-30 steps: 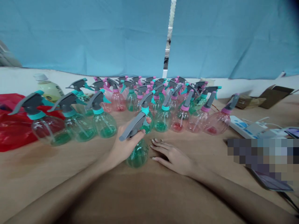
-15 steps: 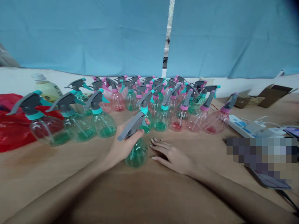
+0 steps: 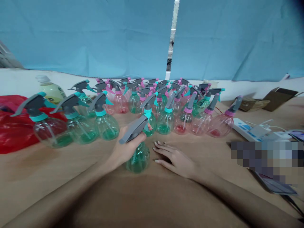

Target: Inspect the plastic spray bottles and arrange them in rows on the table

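Observation:
My left hand is wrapped round the neck of a green see-through spray bottle with a grey trigger head. The bottle stands upright on the brown table, just in front of me. Right beside it my right hand lies flat on the table, fingers stretched out and holding nothing. Behind both hands stands a crowd of several green and pink spray bottles with grey triggers.
Three larger green bottles stand at the left, before a red plastic bag and a yellowish bottle. A white power strip with cables, a dark tablet-like device and cardboard pieces lie at the right. Blue cloth hangs behind.
The view has shifted very slightly. My left hand keeps its hold on the green bottle, tilting the trigger head a little to the left. My right hand has not moved.

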`<state>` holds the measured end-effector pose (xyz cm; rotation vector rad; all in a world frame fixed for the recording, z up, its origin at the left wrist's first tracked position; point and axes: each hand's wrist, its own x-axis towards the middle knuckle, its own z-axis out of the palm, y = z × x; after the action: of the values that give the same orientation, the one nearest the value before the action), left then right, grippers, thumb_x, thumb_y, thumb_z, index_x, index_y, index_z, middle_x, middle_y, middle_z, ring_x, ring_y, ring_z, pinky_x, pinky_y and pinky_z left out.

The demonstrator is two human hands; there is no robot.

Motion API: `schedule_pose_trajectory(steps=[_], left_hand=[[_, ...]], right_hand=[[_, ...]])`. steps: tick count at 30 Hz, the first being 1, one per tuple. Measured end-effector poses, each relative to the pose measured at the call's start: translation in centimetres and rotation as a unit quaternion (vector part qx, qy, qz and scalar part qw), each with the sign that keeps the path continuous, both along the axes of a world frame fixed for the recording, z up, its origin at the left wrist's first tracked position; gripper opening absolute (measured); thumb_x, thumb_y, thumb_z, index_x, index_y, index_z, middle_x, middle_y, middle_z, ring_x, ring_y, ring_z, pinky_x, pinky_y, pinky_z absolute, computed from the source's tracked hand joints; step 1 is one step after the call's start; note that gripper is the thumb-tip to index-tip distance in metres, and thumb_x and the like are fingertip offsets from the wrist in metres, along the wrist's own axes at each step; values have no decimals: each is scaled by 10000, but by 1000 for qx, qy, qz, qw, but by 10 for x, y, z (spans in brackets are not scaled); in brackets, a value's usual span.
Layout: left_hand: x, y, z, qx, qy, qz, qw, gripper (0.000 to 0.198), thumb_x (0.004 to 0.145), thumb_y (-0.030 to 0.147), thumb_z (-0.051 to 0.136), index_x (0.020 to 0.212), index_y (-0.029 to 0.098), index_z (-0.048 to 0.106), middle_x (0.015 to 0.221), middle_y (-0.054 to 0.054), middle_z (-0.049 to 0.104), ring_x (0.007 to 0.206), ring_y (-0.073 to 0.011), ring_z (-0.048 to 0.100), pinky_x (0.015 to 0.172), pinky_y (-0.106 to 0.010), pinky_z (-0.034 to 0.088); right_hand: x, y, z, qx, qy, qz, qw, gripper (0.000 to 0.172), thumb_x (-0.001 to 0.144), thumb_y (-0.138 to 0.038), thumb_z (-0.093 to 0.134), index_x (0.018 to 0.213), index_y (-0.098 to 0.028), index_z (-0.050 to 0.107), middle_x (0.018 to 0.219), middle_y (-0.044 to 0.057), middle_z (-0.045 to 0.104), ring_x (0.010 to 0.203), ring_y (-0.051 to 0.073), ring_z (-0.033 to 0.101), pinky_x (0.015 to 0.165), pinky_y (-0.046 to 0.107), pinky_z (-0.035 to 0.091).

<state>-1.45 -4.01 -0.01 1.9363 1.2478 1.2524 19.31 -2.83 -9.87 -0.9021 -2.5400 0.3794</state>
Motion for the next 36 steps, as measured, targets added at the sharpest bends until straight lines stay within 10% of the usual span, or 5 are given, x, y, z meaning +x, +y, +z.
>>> schedule_pose_trajectory(steps=[36], left_hand=[[3,-1,-2,-15,7,17,1000,205,801,251,526,957,230,657,804,4,671,746,-174,607,726,-306,458]], right_hand=[[-1,-2,0,-1,24,3,1000,487,918,-443,413,1331,-187,454,1399,89,441,1316,208,366,1091,437,312]])
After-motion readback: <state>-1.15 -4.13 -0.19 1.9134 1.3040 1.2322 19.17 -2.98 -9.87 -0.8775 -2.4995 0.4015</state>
